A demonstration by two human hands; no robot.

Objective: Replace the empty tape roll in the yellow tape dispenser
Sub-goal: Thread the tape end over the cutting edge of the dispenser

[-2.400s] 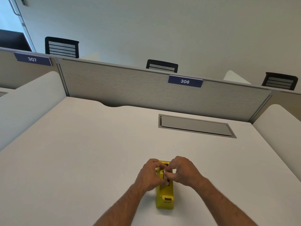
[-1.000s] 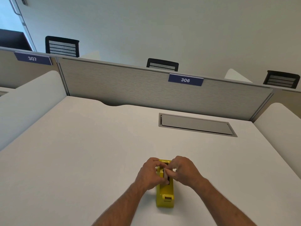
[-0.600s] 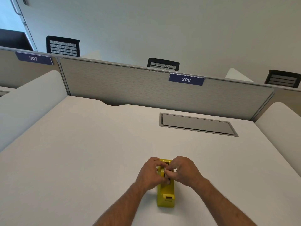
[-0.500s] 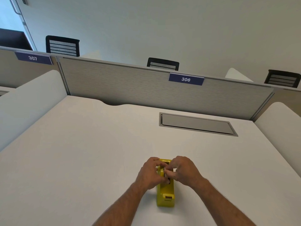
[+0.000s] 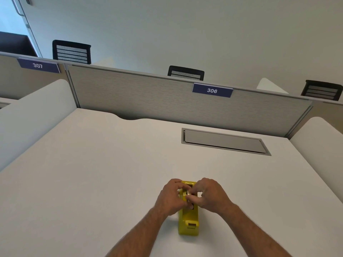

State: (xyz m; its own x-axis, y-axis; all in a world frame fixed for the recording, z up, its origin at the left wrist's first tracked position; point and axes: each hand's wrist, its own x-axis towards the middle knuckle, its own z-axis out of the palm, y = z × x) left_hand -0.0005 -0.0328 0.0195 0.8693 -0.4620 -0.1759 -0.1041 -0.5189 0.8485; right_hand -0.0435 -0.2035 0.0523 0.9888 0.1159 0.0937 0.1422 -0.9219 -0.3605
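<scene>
Nearest the person, on the white tabletop [image 5: 92,173], the yellow plastic tape dispenser [image 5: 188,219] lies lengthwise away from them. Left hand [image 5: 171,198] and right hand [image 5: 210,196] flank its far half, fingers curled, pinching the small pale roll [image 5: 187,193] between them.

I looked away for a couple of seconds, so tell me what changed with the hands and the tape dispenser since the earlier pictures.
Almost nothing. The left hand and right hand keep working at the roll slot on top of the yellow tape dispenser, with only slight finger shifts. The dispenser has not moved on the desk. What the fingers hold is too small to tell.
</scene>
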